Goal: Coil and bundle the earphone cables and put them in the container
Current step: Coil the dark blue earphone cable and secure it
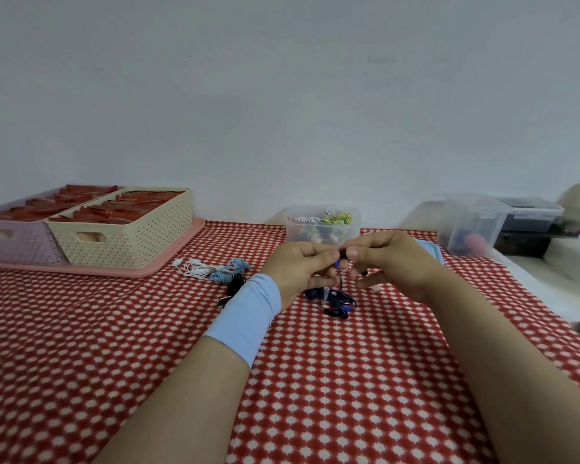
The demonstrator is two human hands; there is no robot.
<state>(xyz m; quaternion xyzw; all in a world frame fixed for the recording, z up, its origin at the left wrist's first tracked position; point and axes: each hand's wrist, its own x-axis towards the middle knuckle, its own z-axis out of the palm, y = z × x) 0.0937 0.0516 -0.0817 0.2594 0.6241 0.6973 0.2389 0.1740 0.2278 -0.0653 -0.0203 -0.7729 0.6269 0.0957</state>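
My left hand (300,266) and my right hand (387,262) meet above the red patterned table, both pinching the end of a dark blue earphone cable (335,299). The rest of that cable hangs down and lies in a loose tangle on the cloth just below my hands. Behind my hands stands a small clear container (322,226) holding several coiled earphones. To the left lie white earphones (195,267), a light blue bundle (230,271) and black earphones (235,286), partly hidden by my left wrist.
A cream basket (128,229) and a lilac basket (14,236) with red contents sit on a pink tray (131,271) at the back left. Clear storage boxes (472,226) stand at the back right. A blue lid (431,251) lies behind my right hand.
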